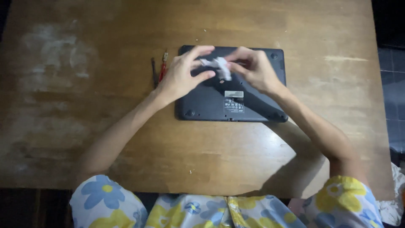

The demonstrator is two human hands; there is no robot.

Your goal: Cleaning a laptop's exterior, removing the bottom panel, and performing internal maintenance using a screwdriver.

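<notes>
A dark laptop (231, 99) lies bottom-up on the wooden table (105, 139), a little right of the table's middle, its label stickers facing up near the near edge of the casing. Both hands are raised just above its far half and meet over a small crumpled white piece (219, 66), tissue or cloth by the look of it, though it is too blurred to say which. The left hand (182, 76) has its fingers spread, with the thumb and forefinger closing toward the white piece from the left; the right hand (252, 67) pinches it from the right, fingers curled tight around it. Just left of the laptop, beside the left hand, two slim tools lie on the bare wood, one with a red handle (163, 69) and a darker one (154, 72) next to it, both pointing away toward the far side. Flowered sleeves show at the near edge.
</notes>
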